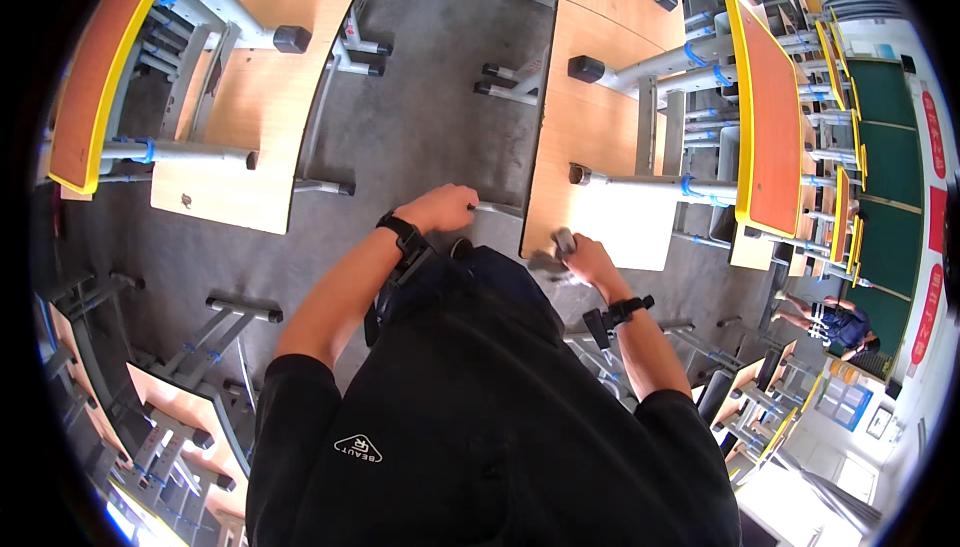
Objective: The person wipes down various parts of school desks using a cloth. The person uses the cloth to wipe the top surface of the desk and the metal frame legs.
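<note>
My left hand (pixel 441 209) is curled, its fingers over the aisle beside the wooden desk (pixel 551 164) on the right. Near its fingertips is the black-capped end of that desk's metal foot (pixel 499 208); whether the hand touches or holds anything is hidden. My right hand (pixel 592 260) grips a blurred grey-brown rag-like item (pixel 553 265) at the near corner of this desk. On the desktop lies an upturned stool (pixel 772 119) with an orange, yellow-edged seat, its grey metal legs pointing towards the aisle.
Another wooden desk (pixel 255 119) stands across the aisle (pixel 427 97), bearing an upturned stool (pixel 120 59). More desks (pixel 187 412) stand lower left. At the far right a person (pixel 840 322) is near a green chalkboard (pixel 889 194). Desk feet (pixel 330 187) jut into the aisle.
</note>
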Available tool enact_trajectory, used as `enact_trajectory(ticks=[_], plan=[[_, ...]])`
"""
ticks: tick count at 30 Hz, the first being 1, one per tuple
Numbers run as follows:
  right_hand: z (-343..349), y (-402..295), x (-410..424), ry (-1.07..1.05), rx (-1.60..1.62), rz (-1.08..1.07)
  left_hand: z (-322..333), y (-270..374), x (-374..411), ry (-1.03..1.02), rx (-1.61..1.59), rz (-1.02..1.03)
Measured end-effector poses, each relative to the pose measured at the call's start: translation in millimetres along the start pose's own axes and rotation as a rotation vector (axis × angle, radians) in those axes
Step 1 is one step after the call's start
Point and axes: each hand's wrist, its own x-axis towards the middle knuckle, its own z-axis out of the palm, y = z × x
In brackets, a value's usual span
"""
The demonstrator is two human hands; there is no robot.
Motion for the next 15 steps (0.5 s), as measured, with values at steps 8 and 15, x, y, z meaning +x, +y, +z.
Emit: enact_trajectory(ticks=[8, 15], plan=[[34.1, -21.6, 62.7, 0.157, 0.677, -0.1, -59.8, 4.5, -3.0, -0.085, -0.066, -0.063], [67.5, -10.7, 88.1, 0.326, 0.706, 0.337, -117.8, -18.9, 74.2, -0.293, 0.095, -0.05]])
